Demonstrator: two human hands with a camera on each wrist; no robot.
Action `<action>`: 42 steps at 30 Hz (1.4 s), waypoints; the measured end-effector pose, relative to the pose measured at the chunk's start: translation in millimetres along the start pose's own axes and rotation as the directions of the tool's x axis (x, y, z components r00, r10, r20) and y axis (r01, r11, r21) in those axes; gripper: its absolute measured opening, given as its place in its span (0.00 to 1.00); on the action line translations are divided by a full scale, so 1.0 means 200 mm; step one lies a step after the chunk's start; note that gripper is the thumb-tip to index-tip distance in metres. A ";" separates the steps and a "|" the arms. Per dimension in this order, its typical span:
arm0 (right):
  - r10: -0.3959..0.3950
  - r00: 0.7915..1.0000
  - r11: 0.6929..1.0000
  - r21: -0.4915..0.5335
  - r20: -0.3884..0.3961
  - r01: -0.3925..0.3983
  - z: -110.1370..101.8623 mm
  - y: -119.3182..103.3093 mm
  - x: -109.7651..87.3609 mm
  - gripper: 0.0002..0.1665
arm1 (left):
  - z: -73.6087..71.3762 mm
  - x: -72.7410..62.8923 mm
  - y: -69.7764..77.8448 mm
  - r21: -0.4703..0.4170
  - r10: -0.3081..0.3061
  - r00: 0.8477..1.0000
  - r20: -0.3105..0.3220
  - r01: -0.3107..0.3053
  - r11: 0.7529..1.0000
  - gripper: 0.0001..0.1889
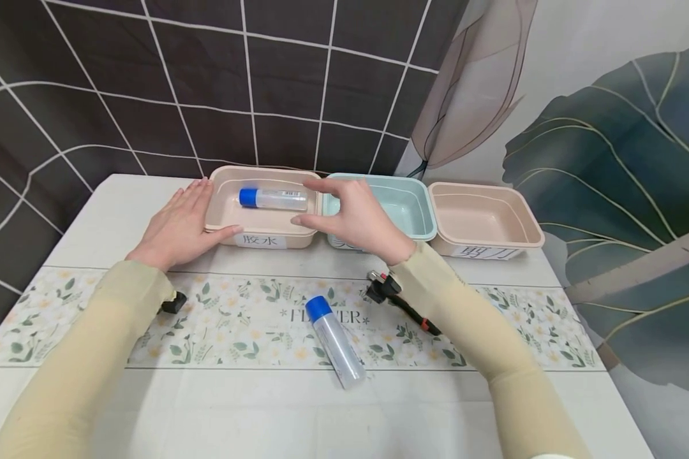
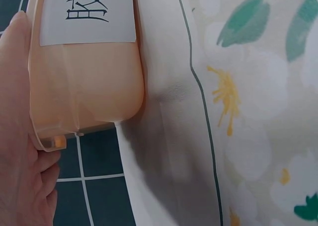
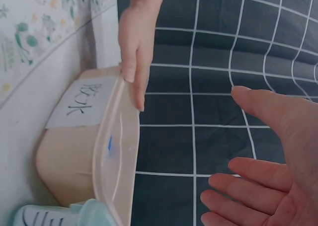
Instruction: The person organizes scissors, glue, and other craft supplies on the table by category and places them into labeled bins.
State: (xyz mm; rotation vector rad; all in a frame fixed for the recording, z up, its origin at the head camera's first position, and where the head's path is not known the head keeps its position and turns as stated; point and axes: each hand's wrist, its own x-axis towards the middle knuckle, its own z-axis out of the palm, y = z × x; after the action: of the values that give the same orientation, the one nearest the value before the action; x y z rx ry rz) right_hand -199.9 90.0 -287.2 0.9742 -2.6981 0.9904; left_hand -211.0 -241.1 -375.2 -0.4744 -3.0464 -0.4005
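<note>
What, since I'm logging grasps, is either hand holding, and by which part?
Nothing is held: the right hand is empty, and the left hand only rests against the left end of the glue bin.

We can read little of the label [image 1: 340, 242] on the teal bin [image 1: 379, 177], since the right hand [image 1: 353, 213] covers part of it. The right sleeve [image 1: 465, 319] and the black piece at its cuff obscure some of the black-and-red tool [image 1: 416, 317]. Print on the bottle in the left pink bin [image 1: 289, 200] is too small for us. The loose bottle [image 1: 339, 347] hides part of the bench lettering [image 1: 300, 317]. Our left wrist view crops the left hand [image 1: 178, 220] and leaves one label character; the right wrist view shows just a blue sliver inside that bin.
</note>
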 end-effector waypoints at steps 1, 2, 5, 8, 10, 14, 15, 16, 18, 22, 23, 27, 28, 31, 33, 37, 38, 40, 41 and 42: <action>-0.005 1.000 1.000 -0.002 -0.002 0.005 0.00 0.00 -0.02 0.37 | 0.00 0.00 0.00 0.002 0.001 1.000 0.000 -0.001 1.000 0.58; -0.007 1.000 1.000 -0.004 -0.003 0.007 0.00 0.01 -0.04 0.37 | 0.00 0.00 0.00 0.004 0.001 1.000 -0.001 -0.001 1.000 0.58; 0.002 1.000 1.000 -0.016 0.000 -0.002 -0.01 0.01 -0.09 0.36 | 0.00 0.00 0.00 0.007 -0.003 1.000 0.003 0.003 1.000 0.59; 0.007 1.000 1.000 -0.023 -0.004 -0.007 -0.01 0.02 -0.14 0.36 | 0.00 0.01 0.00 0.009 -0.007 1.000 0.008 0.007 1.000 0.59; 0.012 1.000 1.000 -0.015 -0.004 -0.013 -0.01 0.02 -0.17 0.37 | 0.00 0.01 0.00 0.010 -0.008 1.000 0.011 0.008 1.000 0.59; 0.013 1.000 1.000 0.001 0.002 -0.013 0.00 0.03 -0.25 0.39 | 0.00 0.01 0.00 0.013 -0.007 1.000 0.016 0.007 1.000 0.59; 0.017 1.000 1.000 0.009 0.005 -0.018 0.00 0.03 -0.27 0.40 | 0.00 0.01 0.00 0.014 -0.008 1.000 0.018 0.007 1.000 0.59; 0.020 1.000 1.000 0.011 0.009 -0.020 0.00 0.03 -0.29 0.40 | 0.00 0.01 0.00 0.014 -0.007 1.000 0.020 0.007 1.000 0.59; 0.020 1.000 1.000 0.008 0.019 -0.020 0.00 0.04 -0.33 0.40 | 0.00 0.01 0.00 0.016 -0.008 1.000 0.022 0.008 1.000 0.59; 0.028 0.999 1.000 0.005 0.047 -0.028 0.02 0.05 -0.40 0.40 | 0.00 0.01 0.00 0.021 -0.005 1.000 0.022 0.005 1.000 0.59; 0.026 0.998 1.000 0.004 0.052 -0.026 0.02 0.06 -0.42 0.39 | 0.00 0.01 0.00 0.022 -0.005 1.000 0.022 0.005 1.000 0.59; 0.037 0.997 0.999 0.011 0.071 -0.038 0.06 0.08 -0.49 0.40 | 0.00 0.01 0.00 0.021 -0.006 1.000 0.025 0.005 1.000 0.59; 0.045 0.996 0.999 0.012 0.079 -0.046 0.07 0.09 -0.51 0.40 | 0.00 0.01 0.00 0.021 -0.008 1.000 0.027 0.007 1.000 0.59; 0.079 0.991 0.997 0.015 0.110 -0.081 0.12 0.11 -0.56 0.42 | -0.01 0.00 0.00 0.022 -0.012 0.999 0.030 0.012 1.000 0.59; 0.107 0.985 0.994 0.007 0.135 -0.109 0.16 0.12 -0.59 0.44 | -0.01 0.00 0.00 0.024 -0.014 0.999 0.032 0.013 1.000 0.60; 0.175 0.968 0.984 -0.021 0.180 -0.174 0.22 0.12 -0.64 0.44 | 0.00 0.00 0.01 0.020 -0.010 0.999 0.033 0.010 1.000 0.59; 0.189 0.964 0.982 -0.028 0.188 -0.187 0.23 0.12 -0.65 0.45 | 0.00 0.00 0.01 0.018 -0.010 0.999 0.033 0.009 1.000 0.59; 0.207 0.958 0.978 -0.035 0.199 -0.204 0.24 0.13 -0.67 0.45 | 0.00 0.00 0.01 0.018 -0.009 0.999 0.032 0.008 1.000 0.59; 0.210 0.957 0.978 -0.037 0.198 -0.206 0.25 0.13 -0.68 0.45 | 0.00 0.00 0.01 0.018 -0.008 0.999 0.032 0.008 1.000 0.59; 0.210 0.957 0.978 -0.040 0.198 -0.206 0.25 0.13 -0.69 0.46 | -0.01 0.01 0.01 0.019 -0.008 0.999 0.031 0.007 1.000 0.59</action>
State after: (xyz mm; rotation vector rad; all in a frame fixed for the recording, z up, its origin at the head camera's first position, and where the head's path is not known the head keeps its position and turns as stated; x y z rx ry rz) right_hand -100.4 148.6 -383.0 0.8416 -3.0243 0.9435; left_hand -211.7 -239.9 -373.6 -0.4731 -3.0799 -0.3684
